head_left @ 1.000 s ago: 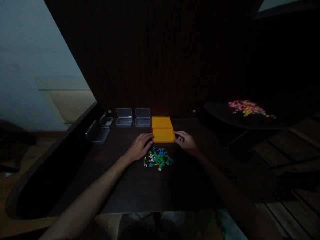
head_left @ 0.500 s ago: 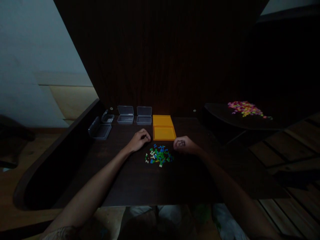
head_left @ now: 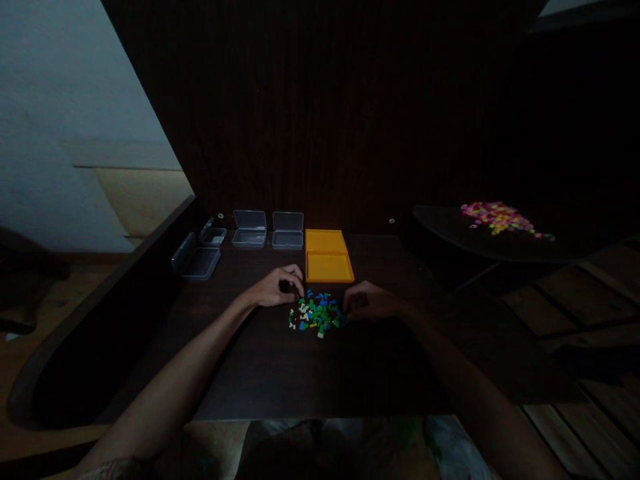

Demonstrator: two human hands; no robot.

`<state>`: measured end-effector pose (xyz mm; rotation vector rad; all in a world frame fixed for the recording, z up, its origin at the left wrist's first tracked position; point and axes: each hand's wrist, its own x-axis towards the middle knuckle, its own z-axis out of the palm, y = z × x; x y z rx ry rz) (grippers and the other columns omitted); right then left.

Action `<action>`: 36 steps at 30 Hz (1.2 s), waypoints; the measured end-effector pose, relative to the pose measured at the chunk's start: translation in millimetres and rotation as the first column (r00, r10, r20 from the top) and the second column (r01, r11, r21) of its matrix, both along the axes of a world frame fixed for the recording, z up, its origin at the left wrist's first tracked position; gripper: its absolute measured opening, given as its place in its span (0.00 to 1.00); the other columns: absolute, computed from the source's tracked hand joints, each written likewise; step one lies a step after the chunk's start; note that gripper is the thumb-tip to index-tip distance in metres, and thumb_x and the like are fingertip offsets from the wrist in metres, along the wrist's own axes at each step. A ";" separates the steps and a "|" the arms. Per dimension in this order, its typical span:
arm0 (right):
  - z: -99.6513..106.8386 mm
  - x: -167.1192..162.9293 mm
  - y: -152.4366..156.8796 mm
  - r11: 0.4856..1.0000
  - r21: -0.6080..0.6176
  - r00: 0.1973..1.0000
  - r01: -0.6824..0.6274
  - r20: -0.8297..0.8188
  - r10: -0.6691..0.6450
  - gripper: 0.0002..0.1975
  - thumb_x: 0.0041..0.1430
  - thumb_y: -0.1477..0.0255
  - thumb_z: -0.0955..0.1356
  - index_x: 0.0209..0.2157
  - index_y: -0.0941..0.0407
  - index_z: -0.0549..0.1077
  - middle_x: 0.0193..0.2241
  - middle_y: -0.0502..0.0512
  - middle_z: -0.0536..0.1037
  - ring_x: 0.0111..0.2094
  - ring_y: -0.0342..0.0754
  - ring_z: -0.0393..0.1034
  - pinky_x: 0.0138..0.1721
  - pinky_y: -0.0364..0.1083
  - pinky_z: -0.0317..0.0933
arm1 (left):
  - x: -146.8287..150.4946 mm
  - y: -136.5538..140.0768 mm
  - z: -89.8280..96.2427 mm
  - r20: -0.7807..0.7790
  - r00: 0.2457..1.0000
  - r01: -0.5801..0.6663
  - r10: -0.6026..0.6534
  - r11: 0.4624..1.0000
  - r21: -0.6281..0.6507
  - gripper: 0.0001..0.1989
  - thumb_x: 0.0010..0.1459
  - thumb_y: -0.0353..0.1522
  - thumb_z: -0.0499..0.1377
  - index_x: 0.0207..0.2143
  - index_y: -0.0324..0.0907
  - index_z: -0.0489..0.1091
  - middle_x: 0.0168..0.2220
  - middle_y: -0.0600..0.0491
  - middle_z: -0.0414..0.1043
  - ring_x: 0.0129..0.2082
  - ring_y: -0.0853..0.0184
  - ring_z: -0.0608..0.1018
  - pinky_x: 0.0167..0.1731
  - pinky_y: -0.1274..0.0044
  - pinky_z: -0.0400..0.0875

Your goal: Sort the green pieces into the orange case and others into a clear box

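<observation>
On the dark table lies a loose pile of small toy building bricks (head_left: 320, 313), in green, blue, white and a little yellow. My left hand (head_left: 277, 287) is at the pile's upper left edge, fingers curved and a gap showing between index finger and thumb. At the right edge, my right hand (head_left: 367, 301) bends its fingers down to the bricks, thumb apart from them. I see no brick held in either hand, though the dim light hides detail at the fingertips. Just behind the pile stands a yellow box (head_left: 330, 281) with its lid folded back.
Clear plastic cases with raised lids, among them one case (head_left: 287, 240) beside the yellow box and another (head_left: 200, 263) farther left, stand along the back and left. Many pink, red and yellow small pieces (head_left: 500, 217) lie on a side shelf at right. A dark panel rises behind.
Both hands have come in to the brick pile. My right hand has uncurled somewhat and lowered to the right edge; my left has shifted slightly right and down. The view has tilted slightly.
</observation>
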<state>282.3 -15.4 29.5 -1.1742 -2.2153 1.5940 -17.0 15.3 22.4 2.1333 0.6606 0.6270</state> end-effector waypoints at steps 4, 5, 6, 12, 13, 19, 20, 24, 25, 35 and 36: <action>-2.9 -0.2 2.7 1.000 0.007 1.000 -0.008 -0.014 0.008 0.15 0.47 0.64 0.74 0.31 0.60 0.76 0.20 0.48 0.74 0.16 0.37 0.64 0.16 0.36 0.57 | 0.3 -4.0 2.2 -0.036 0.999 -0.016 0.016 1.000 0.019 0.07 0.49 0.26 0.63 0.32 0.40 0.79 0.38 0.52 0.66 0.39 0.67 0.72 0.42 0.73 0.68; -3.2 -0.1 3.0 1.000 0.006 1.000 -0.008 -0.013 0.008 0.15 0.47 0.63 0.74 0.31 0.60 0.76 0.20 0.48 0.74 0.16 0.38 0.64 0.16 0.36 0.57 | 0.7 -5.3 2.4 -0.045 0.999 -0.015 0.016 1.000 0.020 0.08 0.48 0.26 0.62 0.32 0.41 0.79 0.38 0.51 0.67 0.39 0.66 0.73 0.43 0.73 0.68; -3.3 -0.1 3.1 1.000 0.000 1.000 -0.007 -0.012 0.007 0.14 0.47 0.63 0.74 0.32 0.60 0.76 0.20 0.48 0.74 0.16 0.38 0.64 0.16 0.36 0.57 | 1.1 -6.5 2.4 -0.047 0.999 -0.024 0.025 0.999 0.023 0.08 0.48 0.26 0.62 0.31 0.41 0.79 0.38 0.51 0.66 0.40 0.66 0.73 0.43 0.73 0.68; -3.2 -0.5 1.8 1.000 0.007 0.999 0.009 -0.048 -0.009 0.13 0.48 0.65 0.74 0.31 0.60 0.75 0.19 0.47 0.72 0.16 0.37 0.63 0.15 0.36 0.57 | -0.9 -7.2 2.8 -0.060 0.997 -0.035 0.038 0.998 0.044 0.08 0.48 0.26 0.61 0.31 0.41 0.79 0.38 0.52 0.67 0.39 0.66 0.73 0.43 0.72 0.69; -3.1 -0.5 1.7 1.000 0.004 0.999 0.007 -0.048 -0.007 0.13 0.48 0.65 0.74 0.31 0.60 0.75 0.19 0.47 0.72 0.15 0.37 0.62 0.15 0.36 0.56 | -1.7 -6.6 3.2 -0.064 0.997 -0.040 0.043 0.998 0.042 0.08 0.49 0.26 0.61 0.32 0.41 0.79 0.37 0.52 0.67 0.39 0.66 0.73 0.43 0.72 0.69; -1.2 -1.2 1.9 1.000 0.006 0.999 0.003 -0.041 -0.002 0.13 0.49 0.64 0.73 0.30 0.60 0.75 0.19 0.47 0.72 0.16 0.37 0.63 0.15 0.36 0.56 | -4.0 -5.1 2.6 -0.077 0.995 -0.063 0.067 0.997 0.051 0.10 0.48 0.24 0.60 0.33 0.41 0.78 0.37 0.52 0.68 0.38 0.66 0.73 0.42 0.73 0.69; -0.9 -1.4 1.8 1.000 0.006 0.999 0.003 -0.043 -0.003 0.13 0.49 0.64 0.73 0.30 0.60 0.75 0.19 0.47 0.72 0.16 0.37 0.63 0.16 0.36 0.56 | -3.8 -5.2 2.1 -0.078 0.994 -0.068 0.072 0.996 0.053 0.10 0.48 0.25 0.60 0.33 0.40 0.78 0.37 0.52 0.68 0.38 0.67 0.73 0.42 0.73 0.69; -0.6 -1.7 1.1 1.000 -0.021 0.999 0.003 -0.045 -0.004 0.13 0.50 0.63 0.73 0.31 0.60 0.75 0.19 0.46 0.72 0.15 0.37 0.61 0.15 0.36 0.56 | -3.0 -6.4 1.8 -0.085 0.993 -0.083 0.087 0.995 0.051 0.09 0.49 0.25 0.59 0.32 0.40 0.78 0.36 0.52 0.68 0.37 0.67 0.73 0.41 0.74 0.69; -0.9 -1.6 0.9 1.000 -0.024 0.999 0.006 -0.046 -0.007 0.13 0.50 0.63 0.72 0.31 0.60 0.75 0.19 0.46 0.72 0.15 0.36 0.61 0.14 0.36 0.55 | -2.9 -6.7 2.0 -0.089 0.992 -0.082 0.086 0.995 0.048 0.09 0.49 0.25 0.59 0.32 0.40 0.78 0.37 0.52 0.68 0.37 0.67 0.73 0.41 0.74 0.69; -0.6 -0.6 1.3 1.000 -0.013 0.999 -0.008 -0.044 0.007 0.12 0.51 0.64 0.72 0.31 0.60 0.74 0.19 0.46 0.72 0.14 0.36 0.62 0.14 0.35 0.56 | -1.5 -9.8 1.4 -0.091 0.991 -0.091 0.095 0.995 0.046 0.06 0.52 0.27 0.60 0.31 0.39 0.78 0.35 0.51 0.69 0.36 0.67 0.74 0.38 0.75 0.68; -0.5 -0.7 1.2 1.000 -0.011 0.999 -0.004 -0.045 0.004 0.12 0.51 0.64 0.72 0.31 0.60 0.74 0.19 0.46 0.72 0.14 0.36 0.62 0.14 0.36 0.56 | -1.2 -9.8 1.0 -0.091 0.991 -0.097 0.101 0.994 0.046 0.05 0.52 0.27 0.60 0.31 0.39 0.78 0.35 0.51 0.69 0.36 0.67 0.74 0.38 0.75 0.68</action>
